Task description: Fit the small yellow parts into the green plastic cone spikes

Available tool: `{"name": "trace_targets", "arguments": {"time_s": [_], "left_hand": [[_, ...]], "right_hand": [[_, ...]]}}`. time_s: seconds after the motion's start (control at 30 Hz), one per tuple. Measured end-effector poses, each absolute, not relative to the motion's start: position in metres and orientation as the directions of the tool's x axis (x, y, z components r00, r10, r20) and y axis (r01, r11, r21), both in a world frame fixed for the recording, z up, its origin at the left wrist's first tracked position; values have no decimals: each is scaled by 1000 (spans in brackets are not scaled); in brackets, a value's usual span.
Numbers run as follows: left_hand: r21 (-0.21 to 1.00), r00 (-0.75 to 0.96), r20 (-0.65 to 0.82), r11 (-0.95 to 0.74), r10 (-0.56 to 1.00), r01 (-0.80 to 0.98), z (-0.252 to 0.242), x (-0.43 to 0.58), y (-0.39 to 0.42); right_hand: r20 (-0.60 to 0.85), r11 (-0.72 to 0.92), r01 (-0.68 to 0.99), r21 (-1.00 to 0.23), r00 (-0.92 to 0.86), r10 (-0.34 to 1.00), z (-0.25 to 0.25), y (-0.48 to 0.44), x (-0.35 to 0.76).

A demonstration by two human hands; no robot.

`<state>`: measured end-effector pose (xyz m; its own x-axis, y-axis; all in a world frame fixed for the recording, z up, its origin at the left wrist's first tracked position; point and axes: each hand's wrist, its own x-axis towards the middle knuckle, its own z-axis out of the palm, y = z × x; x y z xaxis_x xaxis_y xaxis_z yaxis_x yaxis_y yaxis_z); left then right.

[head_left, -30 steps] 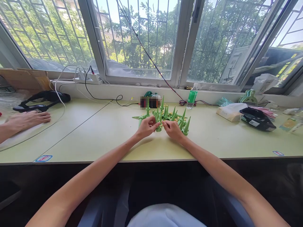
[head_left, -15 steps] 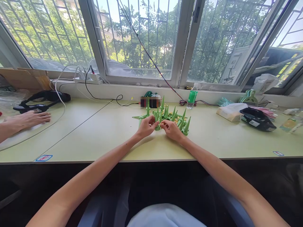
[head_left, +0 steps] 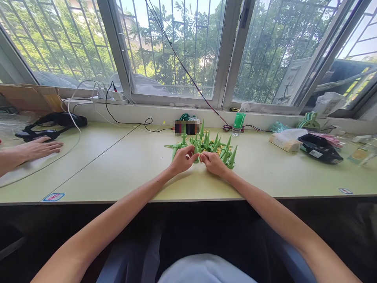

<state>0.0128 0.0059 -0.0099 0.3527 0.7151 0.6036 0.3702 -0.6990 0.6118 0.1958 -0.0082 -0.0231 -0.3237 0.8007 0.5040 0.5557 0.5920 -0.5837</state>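
Bench (head_left: 118, 173), clock centred on the held spike, twelve towards the window. Far left, nine o'clock: a co-worker's hand (head_left: 41, 149) lies palm down, just below a black headset (head_left: 48, 127). Ten o'clock, against the window: power strip (head_left: 109, 100), cables trailing.

Centre: left hand (head_left: 182, 160), fingers closed around the held spike (head_left: 196, 160), which is green and stands more or less upright, near the middle of the bench. More spikes lie beyond it; one stands upright at eleven o'clock.

Right hand (head_left: 216, 163) at three o'clock, fingers pinched together beside the spike's base, apparently on a small yellow piece (head_left: 201, 158); mostly hidden, too small to make out its form.

Handling, my judgement: spike looks light, stiff, smooth plastic, unlikely to break under finger pressure. The taper would tend to slide; best hold is the thick base. Yellow piece: probably light and hard, easily dropped; wants thumb and fingertip.

One to three o'clock: spike pile (head_left: 225, 151), points mostly up, yellow bits among them. Two o'clock: bottle (head_left: 238, 122), green label. Three o'clock, well apart: tissue box (head_left: 283, 142), black goggles (head_left: 321, 149) just beside it.
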Motion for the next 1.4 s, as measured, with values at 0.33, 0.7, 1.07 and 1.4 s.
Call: {"name": "trace_targets", "arguments": {"time_s": [0.33, 0.7, 1.07, 1.4], "left_hand": [[537, 416, 616, -743, 669, 399, -8, 12, 2], [632, 393, 581, -699, 713, 333, -11, 13, 5], [735, 342, 542, -630, 768, 251, -9, 14, 9], [685, 492, 521, -685, 698, 246, -12, 14, 0]], "right_hand": [[455, 523, 507, -685, -263, 851, -22, -7, 195], [447, 496, 523, -693, -229, 865, -22, -4, 193], [523, 574, 513, -638, -258, 812, -19, -12, 194], [508, 533, 565, -630, -219, 833, -22, -6, 193]]}}
